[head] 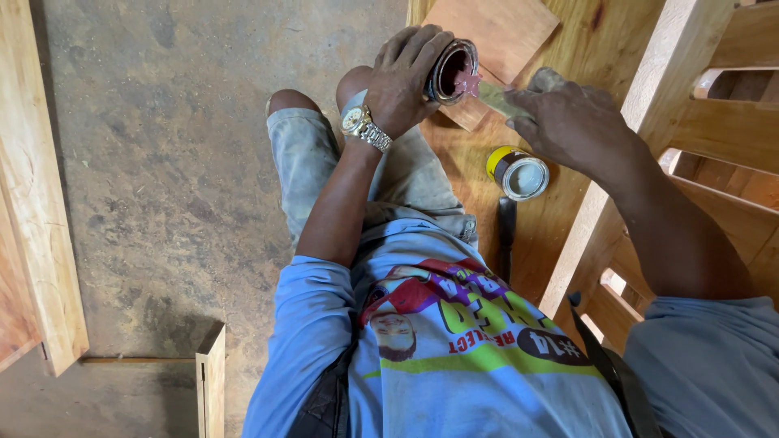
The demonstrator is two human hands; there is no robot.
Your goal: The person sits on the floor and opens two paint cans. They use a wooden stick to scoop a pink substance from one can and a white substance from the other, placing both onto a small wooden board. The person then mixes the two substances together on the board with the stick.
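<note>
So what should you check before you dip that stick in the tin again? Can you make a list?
1. Open tin held firmly: ok, the left hand wraps around it.
2. Tin tilted without spilling: cannot tell, its mouth faces sideways and reddish inside shows, but no drip is visible.
3. Stick gripped: ok, the right hand holds it, its reddish tip at the tin's mouth.
4. Second tin out of the way: ok, it stands upright on the wooden board, apart from both hands.
5. Second tin closed: cannot tell, its top looks pale and flat.
6. Dark tool on the board: ok, lying clear of the hands.
</note>
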